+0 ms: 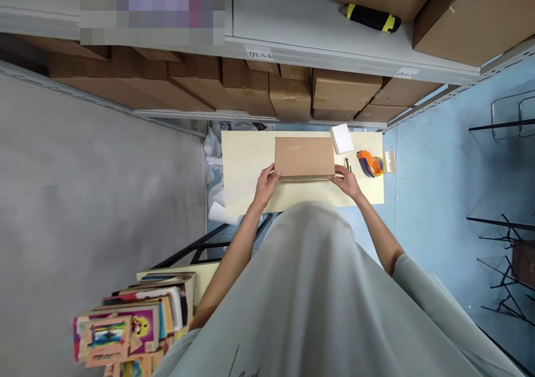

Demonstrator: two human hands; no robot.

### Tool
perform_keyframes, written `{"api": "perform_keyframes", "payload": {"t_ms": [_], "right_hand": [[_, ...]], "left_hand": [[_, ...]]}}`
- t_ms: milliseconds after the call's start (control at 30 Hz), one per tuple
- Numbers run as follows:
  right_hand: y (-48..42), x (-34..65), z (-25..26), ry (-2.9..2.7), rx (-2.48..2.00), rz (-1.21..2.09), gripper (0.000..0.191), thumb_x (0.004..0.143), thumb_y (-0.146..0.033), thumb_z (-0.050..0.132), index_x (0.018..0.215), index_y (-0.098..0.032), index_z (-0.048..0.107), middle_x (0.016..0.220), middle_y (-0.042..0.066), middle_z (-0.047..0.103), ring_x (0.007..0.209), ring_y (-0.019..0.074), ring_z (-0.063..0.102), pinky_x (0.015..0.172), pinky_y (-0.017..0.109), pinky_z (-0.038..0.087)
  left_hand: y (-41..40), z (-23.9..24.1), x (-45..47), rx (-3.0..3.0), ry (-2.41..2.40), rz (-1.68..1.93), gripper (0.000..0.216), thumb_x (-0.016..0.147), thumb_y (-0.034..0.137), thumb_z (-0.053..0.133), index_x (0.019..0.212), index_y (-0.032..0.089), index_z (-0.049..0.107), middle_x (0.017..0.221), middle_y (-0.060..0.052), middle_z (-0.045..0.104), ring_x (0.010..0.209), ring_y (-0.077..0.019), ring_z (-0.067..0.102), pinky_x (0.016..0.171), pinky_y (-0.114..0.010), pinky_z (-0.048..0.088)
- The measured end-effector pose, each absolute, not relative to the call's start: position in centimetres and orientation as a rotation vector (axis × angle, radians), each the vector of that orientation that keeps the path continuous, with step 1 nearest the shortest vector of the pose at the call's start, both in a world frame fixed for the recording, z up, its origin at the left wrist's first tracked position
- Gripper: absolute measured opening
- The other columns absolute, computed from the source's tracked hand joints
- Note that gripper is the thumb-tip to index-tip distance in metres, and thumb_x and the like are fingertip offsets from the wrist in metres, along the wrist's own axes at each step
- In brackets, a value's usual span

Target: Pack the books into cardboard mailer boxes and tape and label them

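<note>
A flat brown cardboard box lies on a pale yellow table in front of me. My left hand grips its near left corner, fingers curled round the edge. At the near right corner, my right hand holds the box the same way. The box rests flat on the tabletop between both hands.
An orange tape dispenser, a small dark tool and a white block lie right of the box. Shelves of cardboard boxes stand behind the table; a yellow-black cutter lies on the upper shelf. Stacked colourful books sit near left.
</note>
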State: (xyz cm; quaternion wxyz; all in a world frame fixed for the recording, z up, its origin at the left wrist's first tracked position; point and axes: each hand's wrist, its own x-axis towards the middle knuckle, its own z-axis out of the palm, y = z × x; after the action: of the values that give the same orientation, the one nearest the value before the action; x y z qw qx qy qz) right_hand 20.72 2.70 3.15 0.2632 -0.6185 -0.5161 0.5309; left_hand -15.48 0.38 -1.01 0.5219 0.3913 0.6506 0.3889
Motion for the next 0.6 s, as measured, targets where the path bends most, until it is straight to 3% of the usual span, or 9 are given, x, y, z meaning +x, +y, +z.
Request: {"api": "perform_keyframes", "payload": {"t_ms": [100,200,300,400,467,533,600], "right_hand": [[1.6,20.7,1.8,-1.314,-1.766,1.499,0.060,0.079,-0.073,0.091,0.113,-0.023,0.085,0.149,0.015,0.077,0.122,0.0330,0.081,0.109,0.053,0.070],[1.5,20.6,0.9,-1.230,-1.821,1.519,0.068,0.078,-0.074,0.092,0.121,-0.022,0.082,0.143,0.018,0.079,0.123,0.0348,0.081,0.107,0.054,0.070],[2.2,20.6,0.9,-1.208,-1.852,1.506,0.079,0.078,-0.070,0.095,0.138,-0.023,0.077,0.151,0.019,0.076,0.130,0.0354,0.077,0.110,0.057,0.068],[3.0,20.3,1.3,-1.284,-1.699,1.633,0.109,0.068,-0.059,0.104,0.163,-0.027,0.063,0.165,0.017,0.068,0.138,0.0336,0.072,0.118,0.056,0.063],[3.3,20.1,1.6,-1.321,-1.597,1.727,0.123,0.065,-0.053,0.105,0.173,-0.028,0.053,0.163,0.016,0.069,0.133,0.0311,0.074,0.120,0.055,0.061],[3.5,20.2,2.1,-1.302,-1.635,1.691,0.120,0.070,-0.054,0.102,0.175,-0.027,0.051,0.154,0.016,0.074,0.123,0.0289,0.077,0.119,0.055,0.062],[3.8,20.7,2.8,-1.258,-1.720,1.544,0.104,0.079,-0.062,0.095,0.169,-0.024,0.059,0.143,0.015,0.078,0.118,0.0286,0.078,0.120,0.056,0.060]], "left_hand": [[-0.7,-2.4,-14.7,0.881,1.534,0.892,0.065,0.092,0.058,0.082,0.145,0.022,0.071,0.160,-0.019,0.070,0.141,-0.0347,0.073,0.128,-0.059,0.055],[-0.7,-3.3,-14.2,0.840,1.542,0.882,0.063,0.090,0.053,0.083,0.144,0.023,0.069,0.159,-0.019,0.071,0.143,-0.0359,0.073,0.128,-0.063,0.054],[0.2,-3.2,-14.2,0.775,1.578,0.874,0.071,0.087,0.047,0.087,0.150,0.023,0.065,0.166,-0.022,0.065,0.151,-0.0373,0.067,0.130,-0.062,0.052],[1.4,-2.2,-14.0,0.774,1.520,0.802,0.083,0.081,0.045,0.093,0.154,0.020,0.063,0.165,-0.024,0.066,0.152,-0.0385,0.067,0.131,-0.060,0.052],[2.0,-0.9,-13.9,0.847,1.463,0.725,0.089,0.075,0.046,0.099,0.152,0.019,0.065,0.158,-0.023,0.071,0.147,-0.0393,0.070,0.129,-0.059,0.055],[2.3,0.5,-14.2,0.912,1.452,0.694,0.094,0.073,0.051,0.100,0.154,0.018,0.065,0.156,-0.021,0.073,0.145,-0.0394,0.071,0.127,-0.057,0.057],[2.6,1.9,-14.8,0.940,1.462,0.725,0.094,0.078,0.057,0.097,0.157,0.020,0.064,0.158,-0.020,0.072,0.147,-0.0390,0.070,0.125,-0.056,0.058]]}}
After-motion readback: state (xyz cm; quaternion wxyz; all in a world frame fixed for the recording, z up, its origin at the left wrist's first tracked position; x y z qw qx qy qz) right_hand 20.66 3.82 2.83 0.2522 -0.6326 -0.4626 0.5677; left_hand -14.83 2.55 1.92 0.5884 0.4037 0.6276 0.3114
